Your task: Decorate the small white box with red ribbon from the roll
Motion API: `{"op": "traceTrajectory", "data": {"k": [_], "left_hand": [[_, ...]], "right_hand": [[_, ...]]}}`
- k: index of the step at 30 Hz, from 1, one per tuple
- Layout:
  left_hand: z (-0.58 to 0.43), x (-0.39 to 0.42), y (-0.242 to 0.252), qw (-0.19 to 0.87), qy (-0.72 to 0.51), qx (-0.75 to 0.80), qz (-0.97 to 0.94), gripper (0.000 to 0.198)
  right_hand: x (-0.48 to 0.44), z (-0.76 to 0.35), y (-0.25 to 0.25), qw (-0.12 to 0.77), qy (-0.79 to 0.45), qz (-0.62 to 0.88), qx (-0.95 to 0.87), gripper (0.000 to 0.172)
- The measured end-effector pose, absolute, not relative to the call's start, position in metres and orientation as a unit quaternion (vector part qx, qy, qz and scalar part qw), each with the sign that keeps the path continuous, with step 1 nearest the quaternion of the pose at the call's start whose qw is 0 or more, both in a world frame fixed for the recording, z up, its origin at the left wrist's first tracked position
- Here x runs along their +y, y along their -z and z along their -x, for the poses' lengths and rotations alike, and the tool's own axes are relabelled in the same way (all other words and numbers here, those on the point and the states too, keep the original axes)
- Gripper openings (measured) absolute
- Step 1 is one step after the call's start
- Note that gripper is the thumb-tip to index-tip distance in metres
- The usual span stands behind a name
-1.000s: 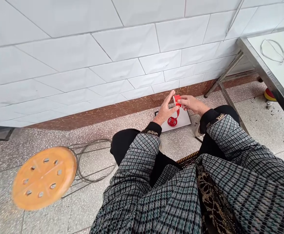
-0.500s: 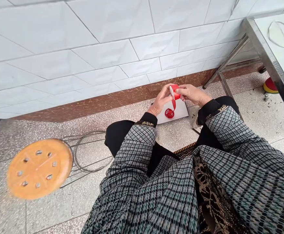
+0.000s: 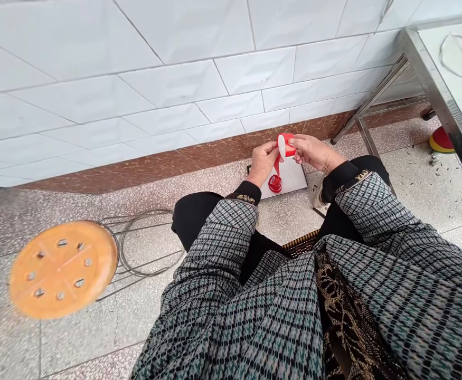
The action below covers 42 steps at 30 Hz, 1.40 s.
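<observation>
My right hand (image 3: 312,151) is closed around a red roll (image 3: 289,150) with a white round end facing left, its thumb resting on the top. Just left of the roll, the fingers of my left hand (image 3: 263,161) are pinched together on a red ribbon (image 3: 277,168). The ribbon hangs below my fingers toward a small red coil (image 3: 274,183). That coil lies on a flat white board (image 3: 290,182) with dark edges, on the floor between my feet. My fingertips partly hide where the ribbon meets the roll.
An orange round stool (image 3: 64,269) with holes in its seat and wire legs lies to my left. A metal-framed table (image 3: 436,74) with a white cable (image 3: 458,58) on it stands at the right. A red and yellow object (image 3: 442,140) is beneath it. Ahead is a tiled wall (image 3: 199,84).
My left hand has moved from the white end of the roll to a pinch on the ribbon beside it. The roll is turned slightly, showing more of its white end.
</observation>
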<state>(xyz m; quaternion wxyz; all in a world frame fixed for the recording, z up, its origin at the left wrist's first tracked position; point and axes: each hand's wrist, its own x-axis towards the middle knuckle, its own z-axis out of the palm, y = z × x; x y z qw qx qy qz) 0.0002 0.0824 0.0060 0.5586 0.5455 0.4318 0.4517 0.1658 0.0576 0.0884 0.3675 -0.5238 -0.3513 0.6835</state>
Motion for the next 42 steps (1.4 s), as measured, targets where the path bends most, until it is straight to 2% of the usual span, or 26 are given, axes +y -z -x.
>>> {"op": "traceTrajectory", "data": {"k": [4,8,17,25,28,31,33,35,39,42], "left_hand": [[-0.008,0.078,-0.005,0.568,-0.435,0.463,-0.524,0.017],[-0.014,0.074,-0.002,0.613,-0.437,0.483,-0.448,0.01],[-0.022,0.055,-0.009,0.717,-0.4,0.468,-0.327,0.009],[-0.024,0.056,-0.001,0.693,-0.409,0.495,-0.328,0.008],[-0.026,0.056,-0.001,0.695,-0.408,0.491,-0.33,0.008],[-0.027,0.054,-0.003,0.701,-0.405,0.485,-0.331,0.025],[-0.027,0.053,-0.004,0.703,-0.396,0.485,-0.338,0.03],[-0.028,0.053,-0.005,0.696,-0.399,0.49,-0.342,0.027],[-0.027,0.055,-0.001,0.662,-0.429,0.504,-0.352,0.01],[-0.027,0.055,0.001,0.661,-0.44,0.488,-0.362,0.008]], "right_hand": [[0.058,-0.16,-0.081,0.375,-0.672,0.537,-0.346,0.009],[0.06,-0.158,-0.072,0.385,-0.651,0.557,-0.342,0.026],[0.062,-0.152,-0.068,0.428,-0.602,0.591,-0.325,0.029],[0.059,-0.151,-0.067,0.445,-0.647,0.567,-0.25,0.034],[0.06,-0.152,-0.066,0.439,-0.648,0.569,-0.252,0.03],[0.06,-0.152,-0.066,0.42,-0.64,0.586,-0.266,0.029],[0.059,-0.152,-0.067,0.413,-0.627,0.599,-0.277,0.033],[0.058,-0.15,-0.068,0.409,-0.615,0.611,-0.286,0.036],[0.055,-0.149,-0.067,0.418,-0.608,0.606,-0.297,0.029],[0.054,-0.148,-0.064,0.432,-0.613,0.59,-0.299,0.034]]}}
